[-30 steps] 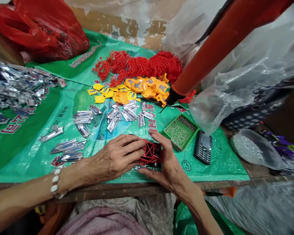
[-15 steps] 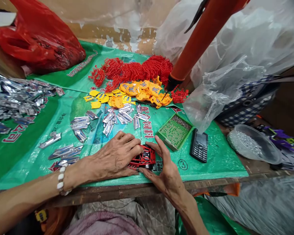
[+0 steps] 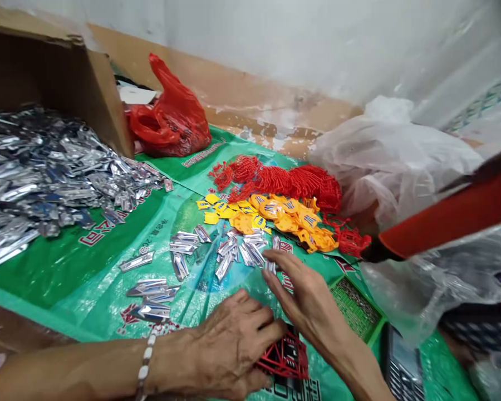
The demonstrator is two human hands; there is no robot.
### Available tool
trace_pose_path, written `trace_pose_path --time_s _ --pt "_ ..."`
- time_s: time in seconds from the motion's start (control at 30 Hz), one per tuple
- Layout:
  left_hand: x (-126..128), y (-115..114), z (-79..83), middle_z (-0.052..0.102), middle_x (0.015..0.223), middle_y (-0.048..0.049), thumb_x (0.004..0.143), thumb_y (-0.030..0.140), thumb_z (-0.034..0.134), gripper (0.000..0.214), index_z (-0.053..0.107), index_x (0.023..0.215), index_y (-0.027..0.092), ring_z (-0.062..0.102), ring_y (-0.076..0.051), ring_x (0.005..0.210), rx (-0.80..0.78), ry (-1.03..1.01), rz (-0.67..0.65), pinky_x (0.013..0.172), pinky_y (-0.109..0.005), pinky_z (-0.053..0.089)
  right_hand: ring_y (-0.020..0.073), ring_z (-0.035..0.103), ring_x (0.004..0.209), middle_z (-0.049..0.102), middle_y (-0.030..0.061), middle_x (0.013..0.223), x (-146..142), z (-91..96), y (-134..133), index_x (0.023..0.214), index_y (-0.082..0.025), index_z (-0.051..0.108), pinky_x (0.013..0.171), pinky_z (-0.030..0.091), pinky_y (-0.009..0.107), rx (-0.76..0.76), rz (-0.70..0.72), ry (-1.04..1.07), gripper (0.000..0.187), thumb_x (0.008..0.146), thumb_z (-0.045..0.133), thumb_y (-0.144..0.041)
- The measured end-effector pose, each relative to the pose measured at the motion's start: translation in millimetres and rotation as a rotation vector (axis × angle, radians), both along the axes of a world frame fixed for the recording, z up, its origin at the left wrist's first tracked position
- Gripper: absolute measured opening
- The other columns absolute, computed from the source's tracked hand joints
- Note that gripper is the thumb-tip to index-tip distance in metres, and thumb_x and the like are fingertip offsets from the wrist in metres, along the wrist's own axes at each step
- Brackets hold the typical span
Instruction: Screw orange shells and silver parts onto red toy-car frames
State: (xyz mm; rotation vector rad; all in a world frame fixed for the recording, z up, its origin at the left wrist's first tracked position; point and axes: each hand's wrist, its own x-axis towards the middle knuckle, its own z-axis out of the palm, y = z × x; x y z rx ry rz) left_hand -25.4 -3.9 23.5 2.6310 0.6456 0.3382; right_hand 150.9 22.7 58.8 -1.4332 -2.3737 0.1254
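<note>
My left hand (image 3: 237, 348) is closed over a toy car with a red cage-like frame and black parts (image 3: 291, 353), holding it at the front of the green sheet. My right hand (image 3: 304, 301) reaches forward beyond the car, its fingers apart. The fingertips are at a small silver piece (image 3: 270, 266); whether they touch it I cannot tell. Other silver pieces (image 3: 225, 259) lie in loose groups to the left of these fingertips. Behind them is a pile of yellow and orange plastic parts (image 3: 271, 209), and behind that a row of red plastic frames (image 3: 292, 181).
A heap of silver pieces (image 3: 67, 172) spills from a cardboard box (image 3: 104, 106) at left. A green tray of small metal parts (image 3: 378, 328) and a keypad phone (image 3: 401, 362) lie at right. An orange-red tool (image 3: 451, 209) hangs in from the right, before clear plastic bags (image 3: 392, 150).
My right hand has left the toy car and moved forward to the silver pieces. The left hand stays on the car. The camera has turned left, and the tool has tilted.
</note>
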Motion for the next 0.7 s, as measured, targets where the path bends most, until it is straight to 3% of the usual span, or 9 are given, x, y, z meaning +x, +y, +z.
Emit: trace_pose_path --time_s 0.13,0.2,0.3,0.37,0.47,0.57,0.6,0.7 --pt "1 3 -2.1 0.064 0.102 -0.0025 0.087 0.044 0.065 0.039 0.053 0.111 0.016 0.059 -0.022 0.091 0.066 0.03 -0.028 0.084 -0.036 0.043 0.0264 0.065 0.105 0.068 0.0171 0.109 -39 -14.6 76 0.107 -0.009 0.063 0.092 0.054 0.044 -0.054 -0.083 -0.142 0.024 0.095 0.053 -0.027" --pt "3 4 -5.5 0.064 0.098 -0.0019 0.087 0.048 0.065 0.042 0.052 0.11 0.015 0.058 -0.022 0.086 0.138 0.007 -0.042 0.078 -0.036 0.043 0.0244 0.065 0.099 0.068 0.0139 0.103 -50 -25.5 100 0.1 -0.01 0.064 0.089 0.053 0.044 -0.066 -0.115 -0.196 0.024 0.093 0.058 -0.032" --pt "3 4 -8.6 0.062 0.093 -0.0013 0.086 0.048 0.065 0.042 0.052 0.108 0.014 0.056 -0.021 0.08 0.22 -0.058 -0.038 0.074 -0.036 0.041 0.0167 0.064 0.089 0.066 0.005 0.098 -58 -32.3 115 0.097 -0.014 0.063 0.082 0.054 0.038 -0.077 -0.131 -0.224 0.021 0.092 0.06 -0.034" --pt "2 3 -6.3 0.061 0.092 -0.0016 0.087 0.046 0.065 0.04 0.053 0.107 0.013 0.055 -0.021 0.079 0.236 -0.073 -0.024 0.075 -0.036 0.042 0.0156 0.063 0.082 0.066 0.0049 0.092 -58 -27.1 111 0.089 -0.014 0.064 0.076 0.052 0.033 -0.069 -0.149 -0.196 0.017 0.093 0.057 -0.029" --pt "-1 3 1.5 0.061 0.101 -0.007 0.087 0.046 0.064 0.042 0.055 0.111 0.012 0.056 -0.024 0.092 0.226 -0.048 -0.014 0.082 -0.036 0.043 0.0166 0.061 0.077 0.066 0.008 0.087 -44 -7.2 84 0.079 -0.014 0.064 0.07 0.047 0.03 -0.031 -0.208 -0.094 0.019 0.091 0.052 -0.022" --pt "-3 3 6.7 0.058 0.114 -0.0125 0.087 0.042 0.062 0.043 0.056 0.117 0.012 0.053 -0.03 0.106 0.192 -0.058 0.012 0.09 -0.041 0.043 0.0158 0.06 0.073 0.066 0.0053 0.08 -15 14.4 28 0.083 -0.015 0.066 0.07 0.047 0.029 0.01 -0.32 0.028 0.026 0.093 0.051 -0.034" --pt "-3 3 6.7 0.058 0.114 -0.0127 0.086 0.038 0.062 0.044 0.055 0.12 0.012 0.053 -0.031 0.105 0.166 -0.053 0.007 0.089 -0.042 0.043 0.0158 0.061 0.071 0.067 0.0047 0.08 -5 18.9 4 0.086 -0.016 0.067 0.069 0.048 0.028 0.028 -0.381 0.096 0.032 0.094 0.049 -0.041" --pt "-4 4 2.1 0.061 0.109 -0.0112 0.083 0.029 0.063 0.046 0.053 0.125 0.01 0.056 -0.029 0.098 0.091 -0.031 -0.043 0.086 -0.041 0.046 0.0168 0.063 0.065 0.071 0.0036 0.074 21 18.3 -73 0.079 -0.019 0.071 0.06 0.049 0.027 -0.053 -0.722 0.559 0.035 0.077 0.067 -0.054"
